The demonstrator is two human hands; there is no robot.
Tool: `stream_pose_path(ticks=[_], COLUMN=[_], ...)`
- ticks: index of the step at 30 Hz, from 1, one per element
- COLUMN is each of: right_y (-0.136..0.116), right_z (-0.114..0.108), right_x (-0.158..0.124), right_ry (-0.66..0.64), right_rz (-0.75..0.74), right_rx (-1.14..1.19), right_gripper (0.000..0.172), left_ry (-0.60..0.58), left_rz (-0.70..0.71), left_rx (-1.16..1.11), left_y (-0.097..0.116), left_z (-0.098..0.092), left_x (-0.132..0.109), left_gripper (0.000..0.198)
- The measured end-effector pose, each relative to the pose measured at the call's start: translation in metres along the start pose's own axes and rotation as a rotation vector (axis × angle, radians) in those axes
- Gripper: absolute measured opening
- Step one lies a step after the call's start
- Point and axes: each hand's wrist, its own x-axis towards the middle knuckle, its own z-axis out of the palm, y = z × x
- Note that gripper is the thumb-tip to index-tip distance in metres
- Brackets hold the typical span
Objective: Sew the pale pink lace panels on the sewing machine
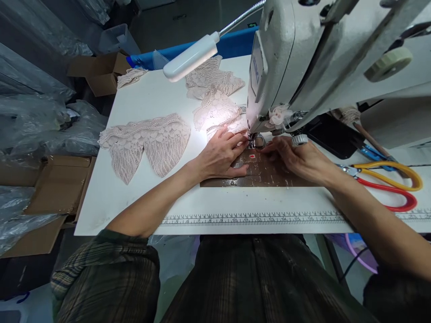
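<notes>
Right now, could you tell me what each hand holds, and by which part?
The left hand presses the lace piece flat by the presser foot, gripping nothing; whether the right hand pinches it there cannot be told.

Left hand [222, 154] flat on lace piece [215, 112] beside presser foot [256, 141]. Right hand [296, 157] just right of foot, fingers on brown plate [262, 177]. Sewing machine [303, 58] above. Scissors [387, 184] right; lace collar [148, 143] left on white table [134, 202].

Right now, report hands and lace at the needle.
Left hand flat, fingers on the lace beside the presser foot. Right hand reaching the foot, grip unclear. Scissors off right, apart from both hands.
</notes>
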Motion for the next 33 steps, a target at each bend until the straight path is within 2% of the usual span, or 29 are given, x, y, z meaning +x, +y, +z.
stream_pose_path(ticks=[2, 5, 9, 11, 16, 20, 23, 29, 33], right_y=[0.001, 0.000, -0.003, -0.005, -0.003, 0.002, 0.004, 0.003, 0.003], right_z=[-0.001, 0.001, 0.002, 0.002, 0.004, 0.005, 0.005, 0.007, 0.009], right_x=[0.006, 0.010, 0.009, 0.006, -0.006, -0.012, -0.012, -0.012, -0.014], right_ry=[0.021, 0.058, 0.022, 0.032, 0.068, 0.128, 0.137, 0.133, 0.135], right_rz=[0.073, 0.104, 0.157, 0.154, 0.136, 0.124, 0.093, 0.141, 0.121], right_rx=[0.036, 0.008, -0.033, -0.060, -0.062, -0.033, -0.020, 0.038, 0.044], right_gripper=[0.061, 0.067, 0.080, 0.081, 0.058, 0.037, 0.032, 0.028, 0.025], left_ry=[0.001, 0.003, 0.000, -0.004, -0.016, 0.018, 0.056, 0.071, 0.094], left_rz=[-0.007, -0.010, -0.014, -0.027, -0.073, -0.105, -0.132, -0.160, -0.238], left_rx=[-0.032, -0.068, -0.089, -0.104, -0.144, -0.183, -0.200, -0.188, -0.171], left_y=[0.000, -0.001, -0.001, 0.000, 0.000, -0.002, -0.004, -0.001, 0.003], left_z=[0.000, -0.001, -0.001, -0.001, -0.001, 0.001, 0.003, 0.002, -0.003], left_x=[0.000, -0.001, -0.001, -0.001, -0.001, -0.001, -0.001, -0.004, -0.004], left_gripper=[0.051, 0.051, 0.047, 0.046, 0.046, 0.039, 0.036, 0.034, 0.030])
